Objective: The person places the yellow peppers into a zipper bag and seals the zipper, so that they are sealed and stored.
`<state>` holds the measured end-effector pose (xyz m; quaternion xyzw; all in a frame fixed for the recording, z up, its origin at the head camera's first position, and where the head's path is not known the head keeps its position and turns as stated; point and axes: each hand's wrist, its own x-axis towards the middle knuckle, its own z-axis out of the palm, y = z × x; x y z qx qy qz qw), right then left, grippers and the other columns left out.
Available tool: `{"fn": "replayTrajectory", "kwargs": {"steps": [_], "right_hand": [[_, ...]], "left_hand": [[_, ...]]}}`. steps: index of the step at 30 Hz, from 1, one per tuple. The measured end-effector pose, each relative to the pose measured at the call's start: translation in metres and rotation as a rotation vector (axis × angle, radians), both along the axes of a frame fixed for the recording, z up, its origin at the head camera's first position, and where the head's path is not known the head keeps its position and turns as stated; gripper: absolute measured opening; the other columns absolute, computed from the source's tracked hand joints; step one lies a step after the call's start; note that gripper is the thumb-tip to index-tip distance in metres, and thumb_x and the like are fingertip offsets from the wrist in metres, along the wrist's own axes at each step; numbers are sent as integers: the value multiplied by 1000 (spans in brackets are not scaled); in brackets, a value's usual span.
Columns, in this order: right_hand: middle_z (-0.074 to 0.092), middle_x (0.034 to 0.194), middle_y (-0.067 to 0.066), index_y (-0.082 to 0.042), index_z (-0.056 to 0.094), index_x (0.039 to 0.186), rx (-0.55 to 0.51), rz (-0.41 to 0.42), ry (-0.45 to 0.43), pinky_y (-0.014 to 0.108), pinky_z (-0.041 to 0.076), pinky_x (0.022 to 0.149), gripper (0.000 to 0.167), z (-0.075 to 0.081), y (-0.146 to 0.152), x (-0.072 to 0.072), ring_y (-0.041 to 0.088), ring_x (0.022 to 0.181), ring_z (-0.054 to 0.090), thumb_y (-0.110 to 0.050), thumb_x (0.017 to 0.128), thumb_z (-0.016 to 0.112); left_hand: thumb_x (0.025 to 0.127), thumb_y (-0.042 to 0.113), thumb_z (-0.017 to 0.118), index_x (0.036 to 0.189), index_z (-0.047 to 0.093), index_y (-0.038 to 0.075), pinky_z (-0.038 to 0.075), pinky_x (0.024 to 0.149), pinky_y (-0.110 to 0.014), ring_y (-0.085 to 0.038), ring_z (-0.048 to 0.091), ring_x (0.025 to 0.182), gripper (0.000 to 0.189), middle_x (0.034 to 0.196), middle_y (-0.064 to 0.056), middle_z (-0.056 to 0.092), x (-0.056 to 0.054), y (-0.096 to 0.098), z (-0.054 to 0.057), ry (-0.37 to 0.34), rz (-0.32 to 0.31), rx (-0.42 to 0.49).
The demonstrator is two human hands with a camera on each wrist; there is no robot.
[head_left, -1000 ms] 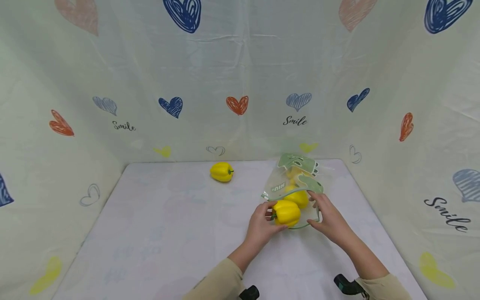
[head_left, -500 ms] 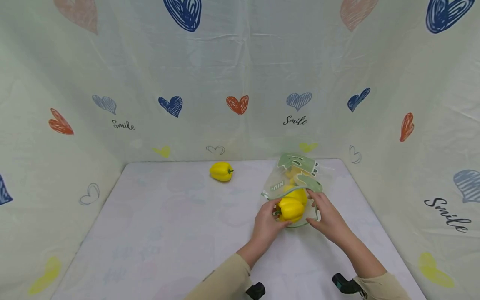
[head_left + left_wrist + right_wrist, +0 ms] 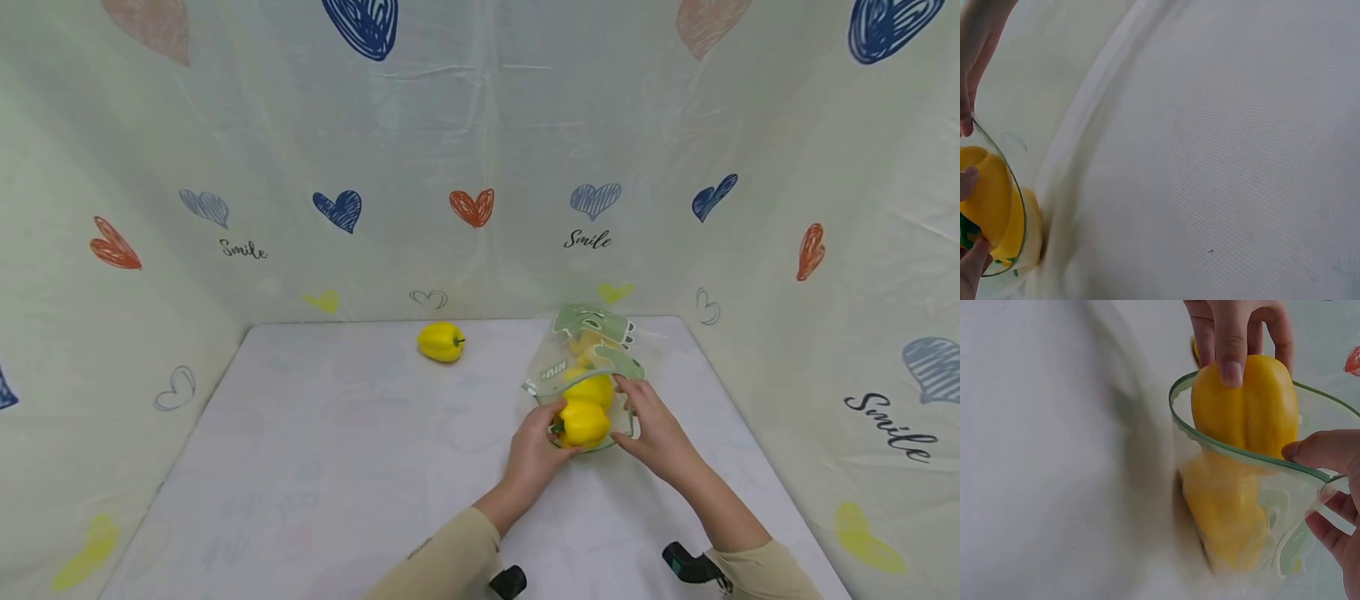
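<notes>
My left hand (image 3: 534, 446) grips a yellow bell pepper (image 3: 585, 423) by its stem end. In the right wrist view that bell pepper (image 3: 1244, 412) sits in the mouth of a clear zip bag (image 3: 1188, 425) with a green rim. My right hand (image 3: 658, 429) holds the bag's rim at the right side, its thumb on the edge in the right wrist view. More yellow peppers (image 3: 1225, 512) show through the plastic, deeper inside. In the head view the bag (image 3: 555, 367) lies with its mouth toward me and green print on top.
Another yellow bell pepper (image 3: 441, 342) lies on its side near the back edge of the white table (image 3: 337, 467). Behind the table hangs a pale curtain (image 3: 420, 125) printed with hearts. Wrist cameras (image 3: 508, 582) sit at both sleeves.
My left hand has moved right and slightly away from me, carrying the bell pepper from in front of the bag into its mouth. My right hand stays at the rim.
</notes>
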<state>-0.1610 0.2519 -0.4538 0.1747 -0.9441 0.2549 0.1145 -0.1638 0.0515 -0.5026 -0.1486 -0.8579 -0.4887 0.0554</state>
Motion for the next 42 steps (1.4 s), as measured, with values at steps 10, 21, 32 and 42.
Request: {"fn": "replayTrajectory", "kwargs": {"steps": [10,21,32,42], "right_hand": [[48,126,16,3,39,142,-9,29,21,41,54,79,92,0,-3,0,23,94,54,7,63,87],[48,127,17,4,38,143,-10,32,16,43,54,81,92,0,-5,-1,27,98,55,7,64,86],[48,127,18,5,39,142,1,19,-13,44,54,84,90,-2,-5,-1,29,104,54,7,66,86],[49,126,17,4,39,142,9,26,11,43,54,82,91,-3,-8,-2,28,101,55,7,64,86]], "left_hand": [[72,12,87,133,55,7,46,98,-31,-19,56,114,69,126,-5,59,-12,12,12,-5,23,-75],[73,16,87,132,55,8,45,100,-31,-18,56,115,68,126,-5,60,-19,15,9,-66,-7,-93],[72,15,87,133,54,7,44,102,-35,-21,55,118,70,129,-8,59,-22,13,-1,-143,10,-102],[72,5,86,135,52,3,43,103,-37,-25,55,119,71,129,-13,59,-25,18,-1,-152,-8,-109]]}}
